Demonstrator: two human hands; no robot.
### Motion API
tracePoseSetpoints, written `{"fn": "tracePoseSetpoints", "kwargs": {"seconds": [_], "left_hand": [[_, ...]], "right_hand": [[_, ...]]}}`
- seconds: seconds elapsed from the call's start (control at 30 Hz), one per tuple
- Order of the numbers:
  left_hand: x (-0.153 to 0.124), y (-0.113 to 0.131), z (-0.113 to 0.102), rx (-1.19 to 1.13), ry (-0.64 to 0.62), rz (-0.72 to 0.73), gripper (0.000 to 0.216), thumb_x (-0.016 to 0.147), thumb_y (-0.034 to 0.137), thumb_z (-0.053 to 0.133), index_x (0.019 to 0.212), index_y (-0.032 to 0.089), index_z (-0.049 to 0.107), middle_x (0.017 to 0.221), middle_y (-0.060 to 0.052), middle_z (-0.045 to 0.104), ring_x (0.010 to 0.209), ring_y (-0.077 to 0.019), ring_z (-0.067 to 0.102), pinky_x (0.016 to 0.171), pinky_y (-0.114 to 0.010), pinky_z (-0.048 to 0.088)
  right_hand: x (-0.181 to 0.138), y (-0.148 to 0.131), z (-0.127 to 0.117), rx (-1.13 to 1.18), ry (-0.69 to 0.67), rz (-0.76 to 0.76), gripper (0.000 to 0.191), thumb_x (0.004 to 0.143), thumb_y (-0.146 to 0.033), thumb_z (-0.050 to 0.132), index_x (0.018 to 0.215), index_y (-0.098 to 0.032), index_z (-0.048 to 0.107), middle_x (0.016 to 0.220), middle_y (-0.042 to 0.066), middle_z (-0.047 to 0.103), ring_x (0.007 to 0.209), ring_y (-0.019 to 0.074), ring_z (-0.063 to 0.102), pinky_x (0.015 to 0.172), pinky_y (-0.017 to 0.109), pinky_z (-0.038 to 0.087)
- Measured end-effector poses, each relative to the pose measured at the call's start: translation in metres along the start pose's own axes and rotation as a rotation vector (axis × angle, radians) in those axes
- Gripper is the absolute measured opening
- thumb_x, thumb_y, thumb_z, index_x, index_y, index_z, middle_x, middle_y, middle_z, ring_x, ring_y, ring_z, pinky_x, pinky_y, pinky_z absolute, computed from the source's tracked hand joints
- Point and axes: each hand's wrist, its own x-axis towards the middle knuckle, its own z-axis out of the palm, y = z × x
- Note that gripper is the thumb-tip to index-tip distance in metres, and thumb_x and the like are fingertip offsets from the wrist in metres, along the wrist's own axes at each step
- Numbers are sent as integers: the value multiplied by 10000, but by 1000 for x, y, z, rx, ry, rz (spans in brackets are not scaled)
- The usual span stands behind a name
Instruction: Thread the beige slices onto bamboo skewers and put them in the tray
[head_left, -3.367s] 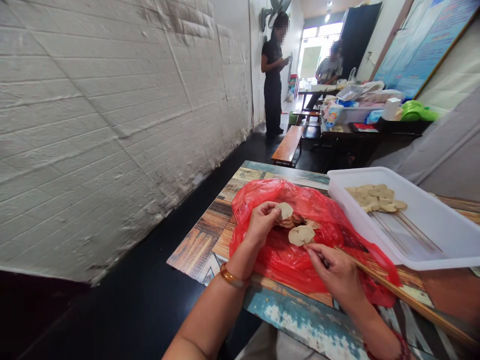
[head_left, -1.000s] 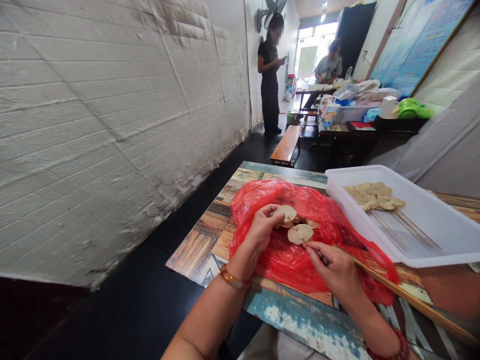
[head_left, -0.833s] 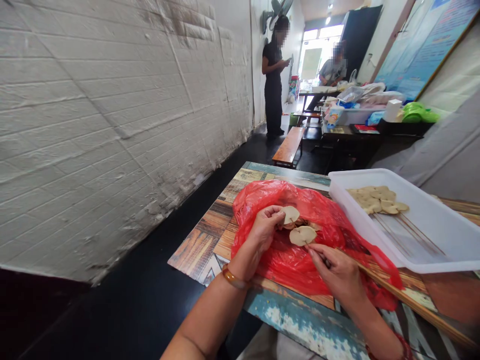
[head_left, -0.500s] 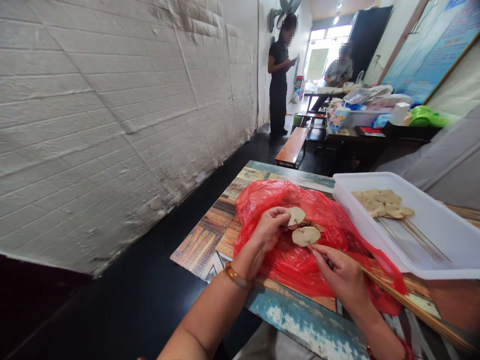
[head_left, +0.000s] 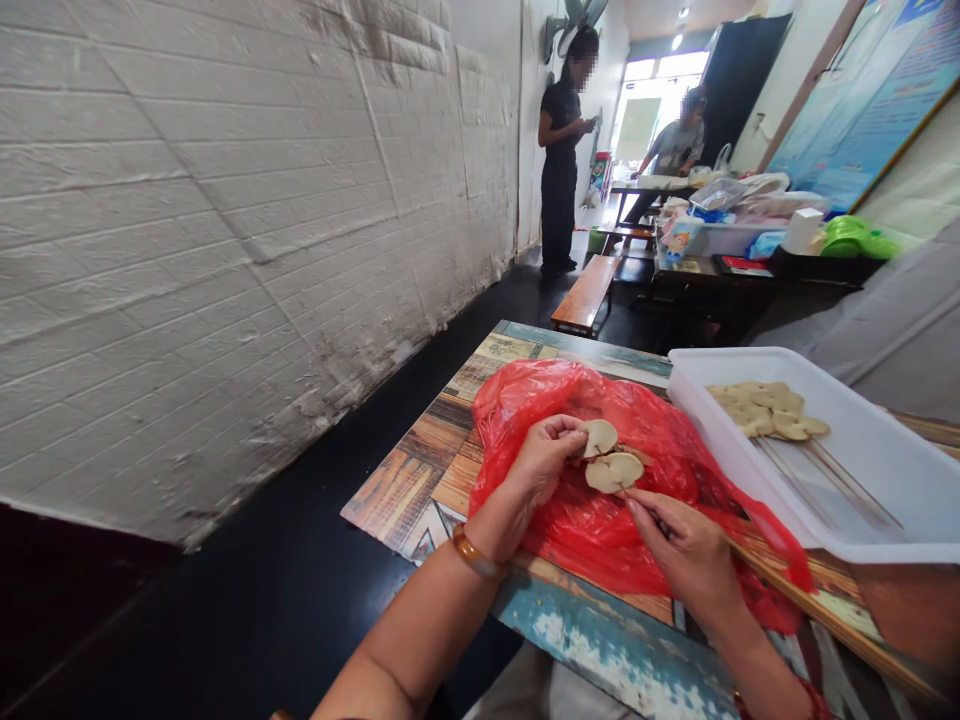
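Observation:
My left hand [head_left: 551,450] pinches the edge of a pale, flat round slice [head_left: 600,438] in the head view. A second slice [head_left: 616,473] sits just below it, pierced by a thin skewer. My right hand [head_left: 686,535] is closed on that skewer's lower end, close under the slice. Both hands are over a crumpled red plastic bag [head_left: 555,535], which lies spread on the table. To the right stands a white plastic tub [head_left: 877,450] holding a pile of skewered slices [head_left: 776,408], their sticks pointing toward me.
A bundle of long sticks [head_left: 840,620] lies at the table's right front. Beyond the patterned table [head_left: 390,490] are a wooden bench [head_left: 589,292] and a cluttered table [head_left: 690,265]. One person [head_left: 561,160] stands by the wall; another person [head_left: 675,145] is farther back.
The slice in my left hand has come slightly down and closer to the slice on the skewer. My right hand has barely moved. The far person now leans with an arm extended.

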Motion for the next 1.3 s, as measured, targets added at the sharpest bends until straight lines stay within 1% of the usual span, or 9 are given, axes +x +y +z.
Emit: {"fn": "tracePoseSetpoints", "kwargs": {"seconds": [0.17,0.37,0.53,0.73,1.0,1.17,1.3], "left_hand": [[-1,1,1,61,5,53,277,615,353,731,731,129,616,605,-9,598,521,-82,505,514,-208,322],[-2,0,0,60,2,97,197,670,293,692,742,124,620,620,6,568,518,-65,458,518,-207,327],[0,-2,-2,44,34,96,167,664,260,690,743,126,629,647,0,582,544,-73,478,543,-211,348],[1,1,0,37,53,78,181,638,263,708,737,127,641,636,0,586,533,-74,473,537,-213,339],[0,3,1,59,89,78,199,597,263,730,717,128,649,627,2,588,545,-80,484,546,-215,348],[2,1,-1,74,98,81,205,599,266,730,731,131,650,646,0,596,556,-81,484,553,-213,351],[1,0,-1,93,71,109,237,616,305,734,754,131,650,638,-3,597,550,-83,482,549,-214,354]], "right_hand": [[0,-2,2,25,-9,93,211,864,-289,520,877,-194,707,851,53,747,766,204,709,708,305,571],[1,-3,3,85,-10,168,222,847,-326,540,877,-201,721,859,55,749,767,207,711,720,303,575],[1,-6,2,120,-9,173,220,841,-312,539,878,-209,731,863,58,750,780,217,713,747,325,577],[1,-4,2,138,-27,146,240,853,-280,527,943,-193,732,930,73,744,848,222,707,807,342,568],[0,-1,3,134,-34,112,260,858,-254,518,985,-171,728,952,91,738,850,223,707,800,342,571],[0,-2,4,156,-55,125,280,864,-256,501,1027,-174,714,999,91,727,895,223,697,821,350,562],[1,-4,3,160,-73,171,284,862,-280,500,1009,-165,714,990,94,730,891,224,697,830,342,550]]}}
